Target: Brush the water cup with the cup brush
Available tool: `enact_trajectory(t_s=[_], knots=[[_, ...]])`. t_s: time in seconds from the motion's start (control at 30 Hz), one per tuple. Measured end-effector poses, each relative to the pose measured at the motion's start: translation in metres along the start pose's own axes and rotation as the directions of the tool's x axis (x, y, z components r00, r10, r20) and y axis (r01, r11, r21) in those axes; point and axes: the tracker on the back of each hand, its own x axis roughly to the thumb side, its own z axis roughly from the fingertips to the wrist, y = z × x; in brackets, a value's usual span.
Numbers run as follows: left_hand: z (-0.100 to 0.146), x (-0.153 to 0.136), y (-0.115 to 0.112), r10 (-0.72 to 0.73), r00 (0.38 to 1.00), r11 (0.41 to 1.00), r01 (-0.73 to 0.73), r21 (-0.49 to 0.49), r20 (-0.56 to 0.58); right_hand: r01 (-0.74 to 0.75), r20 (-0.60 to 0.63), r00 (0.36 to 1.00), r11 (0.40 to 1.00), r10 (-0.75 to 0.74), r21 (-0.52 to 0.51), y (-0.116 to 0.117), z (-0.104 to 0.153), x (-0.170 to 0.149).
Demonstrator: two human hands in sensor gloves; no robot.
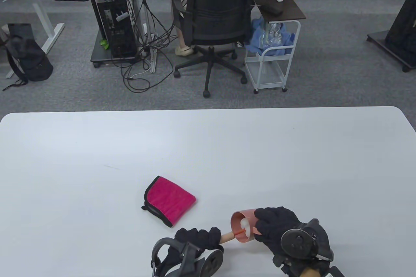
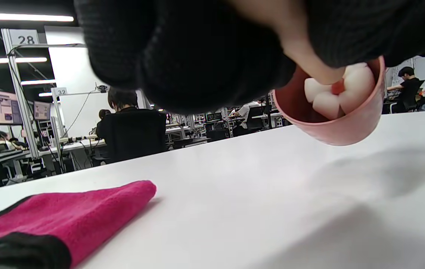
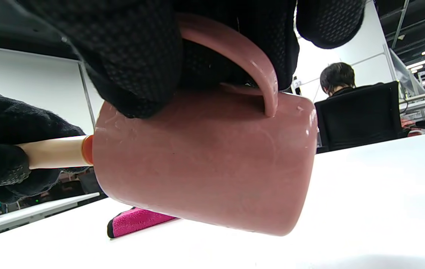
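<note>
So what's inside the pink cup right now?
The cup brush's white sponge head sits inside the pink cup, on an orange stem. The cup's bottom is hidden behind it.

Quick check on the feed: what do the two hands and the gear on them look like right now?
Both hands wear black gloves: the left hand a fuzzy knit, the right hand with a dotted grip texture on its fingers. Strapped on the back of each is a dark grey tracker with a ring and a round disc. No sleeves, cables or markings are visible.
</note>
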Motion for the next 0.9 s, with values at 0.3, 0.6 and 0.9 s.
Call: enact_trajectory(t_s=[0.3,0.6,0.9], knots=[[-0.001,-0.003,0.000,-0.005,1.000,1.000,0.005,-0.009,-0.028,0.017,-0.010,1.000,0.999,-0.016,0.033,0.005,-0.001,-0.003],[-0.004,-0.014,-0.005,0.045,0.993,0.998,-0.051,-0.048,-0.109,0.029,-0.008,1.000,0.999,-0.029,0.020,0.005,-0.001,-0.004],[-0.008,-0.017,-0.015,0.118,0.983,0.980,-0.138,-0.146,-0.139,0.011,-0.001,1.000,1.000,-0.011,-0.014,0.000,0.001,-0.002]])
